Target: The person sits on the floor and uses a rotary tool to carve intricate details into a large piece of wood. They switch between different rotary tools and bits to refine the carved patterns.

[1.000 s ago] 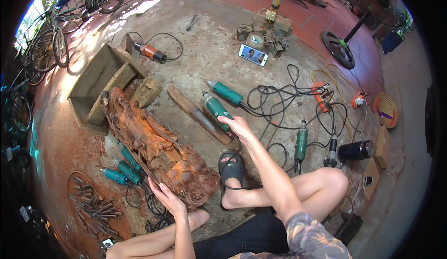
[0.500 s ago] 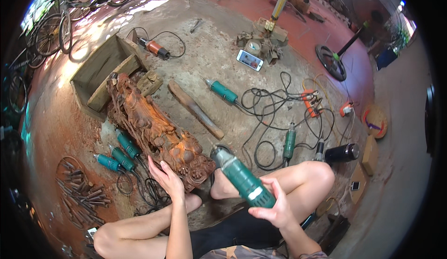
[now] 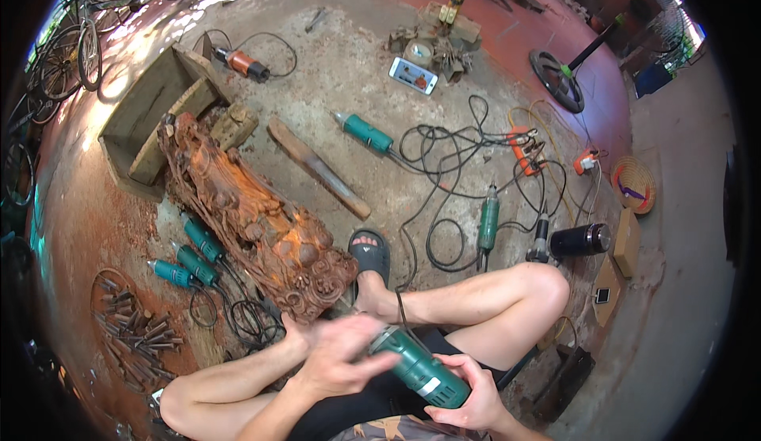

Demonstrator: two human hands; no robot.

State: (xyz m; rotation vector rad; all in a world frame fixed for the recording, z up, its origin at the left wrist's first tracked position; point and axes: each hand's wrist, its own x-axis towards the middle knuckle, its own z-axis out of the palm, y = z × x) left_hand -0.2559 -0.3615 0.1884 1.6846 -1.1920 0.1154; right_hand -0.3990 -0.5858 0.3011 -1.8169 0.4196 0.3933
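My right hand is closed round the rear of a green electric die grinder, held over my lap with its nose pointing up and left. At the nose is my left hand, smeared by motion; whether it touches the tool cannot be made out, and the tool's tip is hidden behind it. Left of my feet lies a reddish-brown wood carving with deep relief, its rounded near end close to my left hand. The carving's far end leans on a wooden box-like stand.
Several green grinders lie left of the carving; another grinder and a wooden stick lie beyond. Tangled black cords run to an orange power strip. Also there: a phone, a dark flask, loose bits.
My left hand has left the carving's side and moved right to the grinder's nose. The grinder has come lower and nearer my lap. The view has shifted slightly.
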